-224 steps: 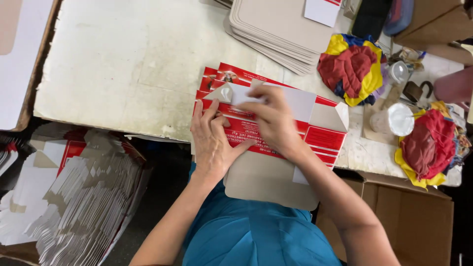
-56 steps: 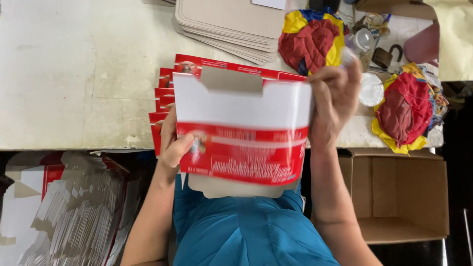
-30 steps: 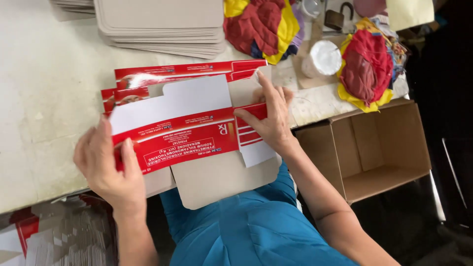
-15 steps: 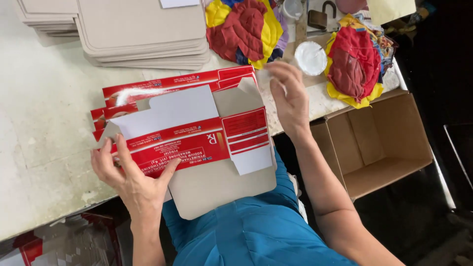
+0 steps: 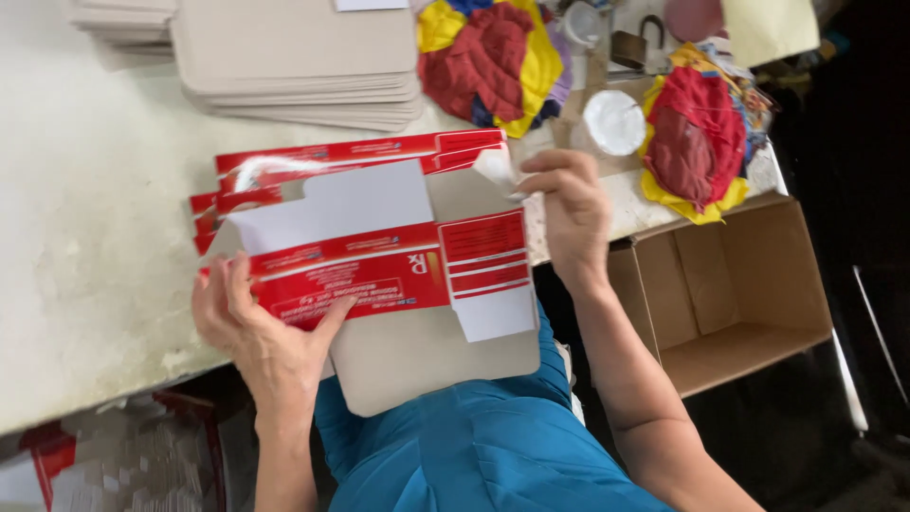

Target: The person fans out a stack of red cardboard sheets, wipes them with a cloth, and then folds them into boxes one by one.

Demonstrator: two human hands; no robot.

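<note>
My left hand pinches the near-left edge of a glossy red-and-white carton blank, fingers curled; my right hand grips its far-right flap. The flat cardboard blank lies lengthwise, left to right, over grey board at the edge of the pale, scuffed table.

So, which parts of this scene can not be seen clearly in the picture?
Head view only:
- Red and white carton: its small print is blurred by motion.
- Left hand: the palm is turned away; the carton hides the thumb tip.
- Right hand: fingertips curl over a flap, so the grip is unclear.
- Brown box: its near wall hides part of the inside.
</note>
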